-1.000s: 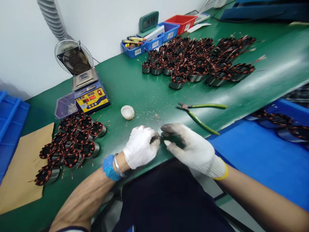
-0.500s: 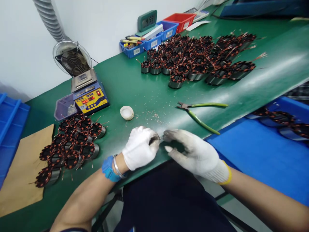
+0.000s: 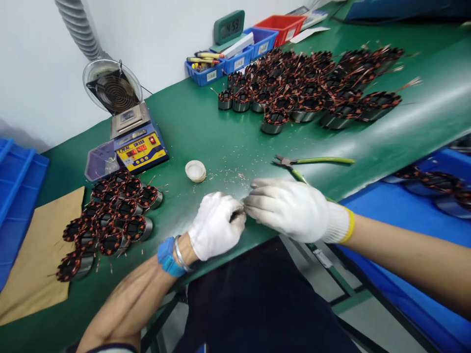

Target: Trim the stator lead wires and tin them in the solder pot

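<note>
Along a white wall (image 3: 172, 34), the green tabletop (image 3: 191, 117) holds pliers (image 3: 307, 160) right of a pale dish (image 3: 195, 170), with left hand (image 3: 218, 225) and right hand (image 3: 289, 208) close together to its near right, each grip's opening and contents impossible to tell.

Gloved left grip (image 3: 217, 225) curled, gloved right grip (image 3: 289, 208) flatter, fingers (image 3: 259, 196) extended beside it, bare forearms (image 3: 397, 245) converging
</note>
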A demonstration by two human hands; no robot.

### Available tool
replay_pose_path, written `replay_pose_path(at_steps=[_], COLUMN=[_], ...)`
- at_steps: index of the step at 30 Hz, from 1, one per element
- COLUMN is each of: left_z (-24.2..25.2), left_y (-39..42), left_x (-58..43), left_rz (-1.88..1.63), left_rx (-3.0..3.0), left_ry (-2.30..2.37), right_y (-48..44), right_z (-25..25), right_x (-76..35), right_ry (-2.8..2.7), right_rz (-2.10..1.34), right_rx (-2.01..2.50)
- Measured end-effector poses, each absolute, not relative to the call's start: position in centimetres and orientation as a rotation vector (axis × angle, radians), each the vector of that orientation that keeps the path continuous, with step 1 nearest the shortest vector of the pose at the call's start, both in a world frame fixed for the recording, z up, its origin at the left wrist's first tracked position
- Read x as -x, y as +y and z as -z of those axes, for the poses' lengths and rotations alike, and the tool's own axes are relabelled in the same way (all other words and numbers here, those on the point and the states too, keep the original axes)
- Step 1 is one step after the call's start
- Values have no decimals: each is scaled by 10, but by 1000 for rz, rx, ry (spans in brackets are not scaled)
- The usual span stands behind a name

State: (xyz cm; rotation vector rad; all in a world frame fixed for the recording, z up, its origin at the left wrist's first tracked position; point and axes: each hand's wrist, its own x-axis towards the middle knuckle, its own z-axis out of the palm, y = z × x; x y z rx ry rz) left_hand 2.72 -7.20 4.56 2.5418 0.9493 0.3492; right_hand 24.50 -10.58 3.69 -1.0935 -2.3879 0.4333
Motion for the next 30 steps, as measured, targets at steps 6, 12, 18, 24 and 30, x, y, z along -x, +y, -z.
replay_pose_path(at_steps=[6, 12, 18, 24, 30], left_z=[-45, -50, -51, -50, -51], left_y=[-74, -73, -72, -73, -74], left_x=[-27, -29, -30, -28, -29], left_rz=[-358, -270, -246, -262, -262], left_rx=[-2578, -2581, -2593, -2582, -2586], left_ry=[880, 891, 900, 892, 886], right_y=[-123, -115, -103, -122, -121], right_z=[-31, -36, -45, -31, -31], right_x=[-225, -253, -254, -230, -239], right_ry=[-1815, -2443, -2635, -1953, -2199], right_rz=[-1284, -20, 185, -1101, -550], right_rx=[1504, 945, 757, 1421, 1358])
